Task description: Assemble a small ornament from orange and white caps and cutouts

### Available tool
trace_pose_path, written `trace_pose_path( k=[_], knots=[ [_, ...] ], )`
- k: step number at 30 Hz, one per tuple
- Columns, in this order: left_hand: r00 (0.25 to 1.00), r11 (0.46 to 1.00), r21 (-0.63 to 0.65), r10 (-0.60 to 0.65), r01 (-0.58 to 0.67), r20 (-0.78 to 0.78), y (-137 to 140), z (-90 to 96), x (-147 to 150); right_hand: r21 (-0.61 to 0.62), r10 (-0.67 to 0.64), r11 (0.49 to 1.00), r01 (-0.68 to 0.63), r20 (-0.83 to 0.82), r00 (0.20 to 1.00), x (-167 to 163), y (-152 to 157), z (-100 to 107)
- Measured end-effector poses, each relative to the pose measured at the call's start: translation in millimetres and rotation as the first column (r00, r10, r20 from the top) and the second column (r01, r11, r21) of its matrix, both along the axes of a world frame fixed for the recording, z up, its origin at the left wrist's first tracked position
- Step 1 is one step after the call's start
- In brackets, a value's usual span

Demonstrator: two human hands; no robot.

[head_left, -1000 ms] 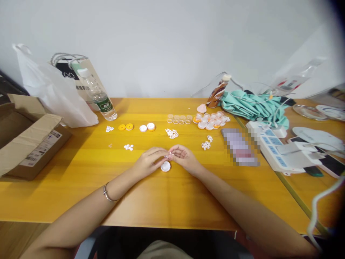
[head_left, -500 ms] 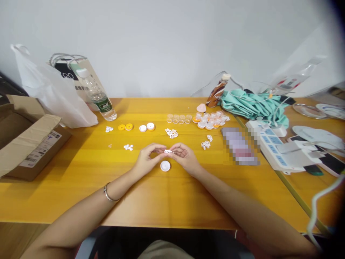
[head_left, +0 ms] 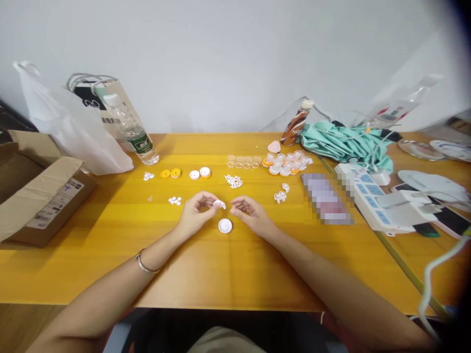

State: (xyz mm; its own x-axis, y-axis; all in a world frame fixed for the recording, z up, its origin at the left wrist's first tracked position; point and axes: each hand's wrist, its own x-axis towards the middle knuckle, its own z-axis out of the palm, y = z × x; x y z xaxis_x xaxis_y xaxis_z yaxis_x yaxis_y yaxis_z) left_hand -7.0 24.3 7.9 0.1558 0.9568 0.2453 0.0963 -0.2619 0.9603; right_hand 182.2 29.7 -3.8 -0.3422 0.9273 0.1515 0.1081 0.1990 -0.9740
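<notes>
Between the thumb and fingers of my left hand (head_left: 198, 211) is a small white perforated plastic piece (head_left: 220, 204), tilted. My right hand (head_left: 252, 214) hovers just to its right, fingers curved and apart from the thumb, with nothing visible in it. Below and between the hands, a round white cap-like part (head_left: 225, 226) lies on the table. Behind them is a loose pile of white cut-out pieces (head_left: 234, 182). A smaller group of similar pieces (head_left: 280, 196) lies to the right of my right hand. Small white discs (head_left: 175, 201) rest left of my left hand.
Farther back stand clear round cups (head_left: 245, 162), a cluster of capped white-and-orange parts (head_left: 287, 163), yellow rings (head_left: 171, 173) and white rings (head_left: 199, 173). A cardboard box (head_left: 55, 215) and a water bottle (head_left: 140, 139) are left; a power strip (head_left: 375, 201) and a blurred-out phone (head_left: 327, 198) are right.
My hands have come apart slightly. The white piece, earlier touched by both hands, has moved a little left in my left hand, and my right fingers have let go of it.
</notes>
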Motion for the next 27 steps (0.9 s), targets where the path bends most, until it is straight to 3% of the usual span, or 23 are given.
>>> trace_pose_path(
  k=[5,8,27],
  knots=[
    [0.950,0.972,0.030,-0.220,0.232,-0.221,0,5.5,-8,0.259,0.082,0.943,-0.208,0.425,0.901,7,-5,5],
    [0.897,0.946,0.038,-0.292,0.322,-0.330,-3,9.1,-8,0.317,0.073,0.907,-0.278,0.532,0.844,7,-6,4],
    [0.787,0.871,0.174,-0.309,0.460,-0.534,-6,14.0,-9,0.373,0.043,0.886,-0.277,0.528,0.848,6,-3,0]
  ],
)
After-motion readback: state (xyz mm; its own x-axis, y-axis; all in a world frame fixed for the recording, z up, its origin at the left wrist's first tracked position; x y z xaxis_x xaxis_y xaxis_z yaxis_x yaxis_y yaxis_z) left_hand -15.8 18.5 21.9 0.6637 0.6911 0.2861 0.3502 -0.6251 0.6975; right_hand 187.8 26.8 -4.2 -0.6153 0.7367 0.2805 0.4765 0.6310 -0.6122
